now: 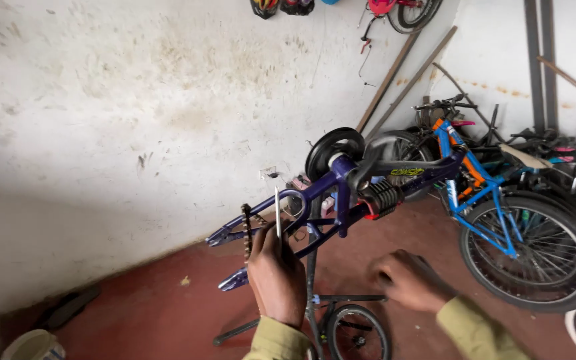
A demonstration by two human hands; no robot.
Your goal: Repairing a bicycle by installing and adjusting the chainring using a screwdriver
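A stained white wall (pixel 135 100) fills the left and top, meeting a red floor (pixel 168 307). At right, a blue bike (pixel 495 213) stands near the corner with other bikes behind it. In the middle, a purple frame (pixel 341 193) sits raised on a black stand (pixel 313 287), its rear ends pointing left and a black coil spring (pixel 383 197) near its centre. A chain (pixel 246 233) hangs from the rear part. A small wheel (pixel 356 333) lies on the floor below. The left hand (pixel 276 277) is closed around a thin metal tool (pixel 278 213), held upright against the frame. The right hand (pixel 405 280) hovers below the spring, fingers curled loosely, holding nothing visible.
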